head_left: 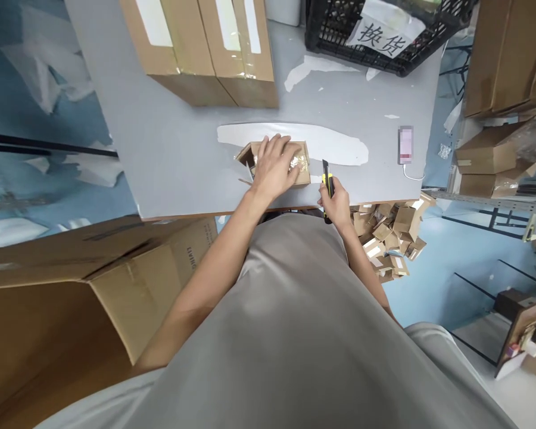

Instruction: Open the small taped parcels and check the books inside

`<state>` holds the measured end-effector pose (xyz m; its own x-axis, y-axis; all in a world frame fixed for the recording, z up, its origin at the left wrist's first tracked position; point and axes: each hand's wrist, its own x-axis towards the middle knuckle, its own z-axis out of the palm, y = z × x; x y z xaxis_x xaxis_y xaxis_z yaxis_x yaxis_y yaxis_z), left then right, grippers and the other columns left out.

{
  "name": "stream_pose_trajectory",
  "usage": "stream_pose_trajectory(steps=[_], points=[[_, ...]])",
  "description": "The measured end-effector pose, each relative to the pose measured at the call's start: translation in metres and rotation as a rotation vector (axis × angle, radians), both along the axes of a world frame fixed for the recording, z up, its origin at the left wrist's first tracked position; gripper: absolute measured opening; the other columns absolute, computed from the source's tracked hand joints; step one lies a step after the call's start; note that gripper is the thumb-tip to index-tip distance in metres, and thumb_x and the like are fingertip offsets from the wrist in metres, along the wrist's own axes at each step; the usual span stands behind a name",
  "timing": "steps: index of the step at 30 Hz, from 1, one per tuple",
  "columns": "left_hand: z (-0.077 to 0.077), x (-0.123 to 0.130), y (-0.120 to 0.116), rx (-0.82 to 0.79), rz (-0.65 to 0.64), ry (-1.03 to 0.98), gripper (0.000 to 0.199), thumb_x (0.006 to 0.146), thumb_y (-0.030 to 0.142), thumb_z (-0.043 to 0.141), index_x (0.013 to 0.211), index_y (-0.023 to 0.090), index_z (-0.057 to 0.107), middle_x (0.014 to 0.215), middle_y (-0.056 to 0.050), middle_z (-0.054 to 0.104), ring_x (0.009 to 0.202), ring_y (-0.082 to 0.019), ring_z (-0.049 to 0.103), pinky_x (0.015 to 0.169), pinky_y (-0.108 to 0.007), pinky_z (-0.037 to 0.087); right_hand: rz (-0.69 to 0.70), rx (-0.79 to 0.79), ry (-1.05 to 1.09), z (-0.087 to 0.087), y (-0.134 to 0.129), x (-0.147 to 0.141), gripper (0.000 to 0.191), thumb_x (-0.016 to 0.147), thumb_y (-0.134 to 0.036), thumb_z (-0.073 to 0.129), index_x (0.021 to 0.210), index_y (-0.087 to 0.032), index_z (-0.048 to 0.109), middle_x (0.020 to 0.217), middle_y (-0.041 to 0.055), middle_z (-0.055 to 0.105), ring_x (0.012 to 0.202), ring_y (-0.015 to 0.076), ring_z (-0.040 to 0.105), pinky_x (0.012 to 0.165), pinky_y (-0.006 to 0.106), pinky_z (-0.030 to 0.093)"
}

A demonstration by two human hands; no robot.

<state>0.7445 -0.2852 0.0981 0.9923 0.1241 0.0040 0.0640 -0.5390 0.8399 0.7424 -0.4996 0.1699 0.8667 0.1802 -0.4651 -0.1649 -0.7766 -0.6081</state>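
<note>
A small cardboard box lies on the grey table near its front edge, with its left end open and a flap sticking out. Shiny tape or clear film shows on its top. My left hand rests on top of the box, palm down with the fingers spread a little. To the right of the box, my right hand is wrapped round a yellow and black utility knife. The knife's blade end points away from me and is apart from the box.
Two large taped boxes stand at the back left of the table. A black crate is at the back right, a phone with a cable at the right. A big open carton stands below left; small boxes are heaped below right.
</note>
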Motion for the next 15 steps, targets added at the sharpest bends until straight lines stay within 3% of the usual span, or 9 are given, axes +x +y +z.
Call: stream_pose_trajectory(steps=[7, 15], points=[[0.007, -0.015, -0.003, 0.120, -0.047, 0.048, 0.045, 0.109, 0.054, 0.063, 0.147, 0.029, 0.069, 0.169, -0.014, 0.061, 0.165, -0.041, 0.049, 0.146, -0.070, 0.019, 0.192, 0.034, -0.194, -0.009, 0.011, 0.002, 0.033, 0.120, -0.035, 0.045, 0.136, -0.020, 0.070, 0.127, 0.0161, 0.081, 0.120, 0.0314, 0.077, 0.110, 0.040, 0.059], [0.002, -0.026, -0.011, 0.146, -0.032, 0.042, 0.046, 0.110, 0.049, 0.060, 0.151, 0.028, 0.068, 0.173, -0.015, 0.059, 0.168, -0.041, 0.047, 0.147, -0.068, 0.019, 0.310, -0.136, -0.122, -0.003, 0.027, 0.008, 0.032, 0.118, -0.024, 0.047, 0.140, -0.017, 0.068, 0.129, 0.0181, 0.081, 0.121, 0.0359, 0.077, 0.109, 0.043, 0.058]])
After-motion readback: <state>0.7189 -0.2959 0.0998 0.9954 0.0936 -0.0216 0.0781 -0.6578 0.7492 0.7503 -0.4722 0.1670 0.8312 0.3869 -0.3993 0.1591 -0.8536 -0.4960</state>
